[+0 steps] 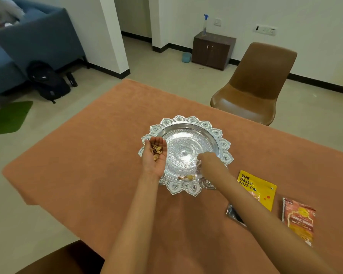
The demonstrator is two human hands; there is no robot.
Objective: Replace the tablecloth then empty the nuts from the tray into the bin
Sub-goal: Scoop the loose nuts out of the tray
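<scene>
The last few nuts [187, 177] lay against the near inner wall of the silver tray [188, 120], which sat mid-table on the orange tablecloth [91, 155]. The left hand [154, 155] hovered palm-up over the tray's left rim, fingers together and gently cupped under a small heap of shells [156, 151]. The right hand [205, 158] reached into the tray's near-right side, but blur hid its fingers, so whether they pinched anything could not be told. The shallow cup looked like the weak point: any tilt of that wrist, or one piece too many, would likely spill shells onto the fresh cloth. The right forearm passed close over the yellow packet [259, 190] and might drag it. No bin was in view, so a long carry seemed likely.
</scene>
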